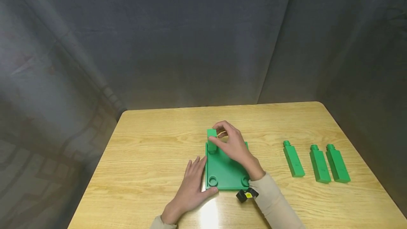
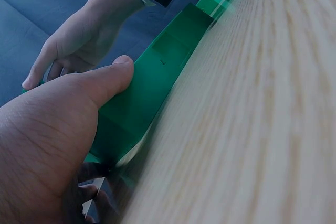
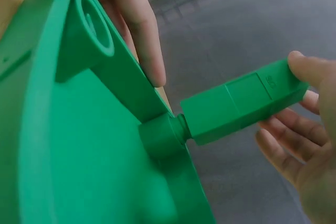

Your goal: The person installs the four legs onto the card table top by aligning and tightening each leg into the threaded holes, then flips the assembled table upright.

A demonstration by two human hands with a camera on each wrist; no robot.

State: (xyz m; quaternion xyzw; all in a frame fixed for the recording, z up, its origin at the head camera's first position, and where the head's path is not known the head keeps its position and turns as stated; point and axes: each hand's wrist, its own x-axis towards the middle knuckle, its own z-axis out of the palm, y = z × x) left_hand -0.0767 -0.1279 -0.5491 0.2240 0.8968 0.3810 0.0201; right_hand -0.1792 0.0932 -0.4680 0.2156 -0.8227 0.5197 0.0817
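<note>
A green square board [image 1: 226,169] with raised edges and round corner sockets lies on the table. At its far left corner a green table leg [image 1: 212,141] stands upright, its narrow end in the socket [image 3: 160,137]. My right hand [image 1: 233,144] pinches the upper end of this leg between thumb and fingers. My left hand [image 1: 192,188] holds the board's near left corner, with the thumb [image 2: 118,74] on the front edge and the fingers along the left side. An open socket [image 1: 212,181] shows beside that thumb; my right forearm partly hides the near right socket [image 1: 245,181].
Three more green legs [image 1: 294,160] [image 1: 320,164] [image 1: 338,164] with threaded necks lie on the right part of the wooden table [image 1: 143,151]. Dark grey curtains [image 1: 197,45] hang behind and at both sides. A black wrist device [image 1: 243,195] sits at my right cuff.
</note>
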